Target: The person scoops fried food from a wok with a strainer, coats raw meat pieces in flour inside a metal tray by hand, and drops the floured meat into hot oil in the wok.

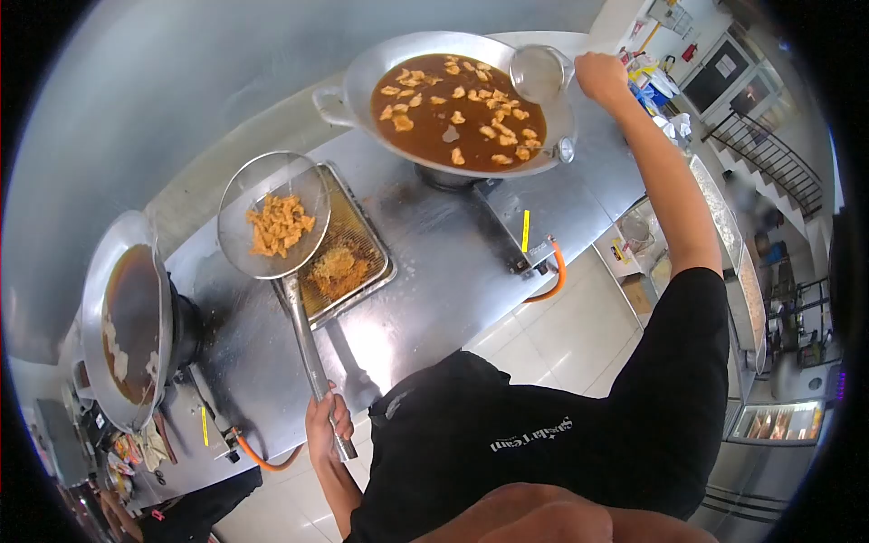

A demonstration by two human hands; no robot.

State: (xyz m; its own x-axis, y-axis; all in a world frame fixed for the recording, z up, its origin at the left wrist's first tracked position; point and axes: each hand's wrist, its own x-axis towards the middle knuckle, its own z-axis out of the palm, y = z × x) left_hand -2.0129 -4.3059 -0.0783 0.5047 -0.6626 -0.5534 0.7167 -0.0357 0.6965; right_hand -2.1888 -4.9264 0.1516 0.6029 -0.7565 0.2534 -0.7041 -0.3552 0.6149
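Note:
My left hand (328,423) is closed around the long metal handle of a large mesh skimmer (237,244). Golden fried pieces (281,224) lie in its mesh, above a rectangular wire-rack tray (380,269) with crumbs (339,270) on it. At the far right rim of a big wok (358,77), my right hand (600,76) is closed on a small round strainer (538,74), whose handle is mostly hidden by the fist. Many fried pieces (504,116) float in the wok's brown oil (425,136).
A second wok (163,312) with brown oil stands at the left. Gas burners (511,231) with orange hoses (558,271) sit on the steel table (425,271). A round dial (566,149) is at the big wok's right rim. Another person's arm (116,516) shows lower left.

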